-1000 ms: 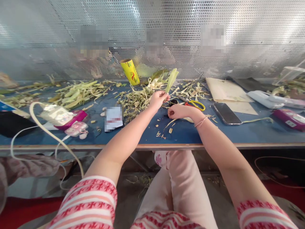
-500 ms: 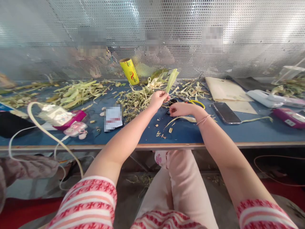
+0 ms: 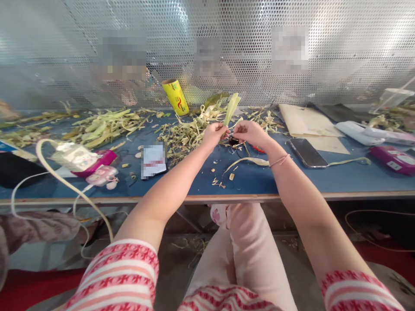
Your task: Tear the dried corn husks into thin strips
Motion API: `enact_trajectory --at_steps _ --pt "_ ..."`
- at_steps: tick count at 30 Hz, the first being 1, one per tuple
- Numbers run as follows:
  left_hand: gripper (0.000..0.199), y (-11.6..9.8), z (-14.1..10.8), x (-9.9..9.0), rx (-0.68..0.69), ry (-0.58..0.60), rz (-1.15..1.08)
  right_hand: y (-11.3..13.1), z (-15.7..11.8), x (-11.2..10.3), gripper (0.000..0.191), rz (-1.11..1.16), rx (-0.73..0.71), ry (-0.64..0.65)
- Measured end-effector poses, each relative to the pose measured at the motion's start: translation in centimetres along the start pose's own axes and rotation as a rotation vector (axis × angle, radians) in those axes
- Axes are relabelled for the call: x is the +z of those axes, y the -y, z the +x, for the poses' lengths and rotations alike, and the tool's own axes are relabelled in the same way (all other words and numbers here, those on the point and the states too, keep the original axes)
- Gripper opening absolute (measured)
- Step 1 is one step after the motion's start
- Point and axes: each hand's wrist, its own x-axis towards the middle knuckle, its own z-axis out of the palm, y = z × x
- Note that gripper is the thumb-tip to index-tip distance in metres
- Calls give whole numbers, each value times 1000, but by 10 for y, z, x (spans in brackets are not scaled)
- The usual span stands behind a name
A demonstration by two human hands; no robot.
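Observation:
A pale green leaf strip, like a dried husk [image 3: 232, 108], stands upright from the pinched fingers of my left hand [image 3: 214, 134]. Close by on the right, my right hand [image 3: 251, 133] is closed at the base of the strip, its fingertips almost meeting the left ones. What those right fingers pinch is too small to make out. Just under them lies a small dark object [image 3: 232, 141]. A red-handled tool [image 3: 258, 149] is partly hidden behind my right wrist. Below, a curled leaf strip [image 3: 253, 160] rests on the blue table [image 3: 207, 185].
Heaps of dried leaf strips [image 3: 100, 128] and shredded bits [image 3: 181, 138] cover the back left and middle. A yellow tube [image 3: 176, 97] leans near the perforated metal wall [image 3: 240, 52]. A phone [image 3: 308, 153], beige sheets [image 3: 304, 121] and a magenta device [image 3: 393, 160] sit right; cables [image 3: 69, 172] hang left.
My right hand has moved up and slightly right from the table, coming to the base of the leaf strip. My left hand still holds the strip, nearly unmoved.

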Motion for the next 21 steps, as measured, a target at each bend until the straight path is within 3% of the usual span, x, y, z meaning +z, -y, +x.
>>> enact_trajectory --at_steps 4,6,9,12,18,21 --pt "15 1 2 -3 10 -43 6 -15 6 -18 19 -276 -35 -480" --pt "14 0 1 -3 0 -56 24 -25 8 -25 24 -370 -45 -553" --pt "13 -3 0 -1 -15 -66 37 -32 8 -27 29 -455 -51 -542" --pt "11 -3 -1 0 -21 -67 30 -28 5 -22 28 -520 -35 -376" --pt "9 2 2 -1 -9 -62 36 -3 -6 -15 16 -580 176 318" --pt "8 3 4 -1 -1 -67 33 5 -10 -13 22 -534 208 475"
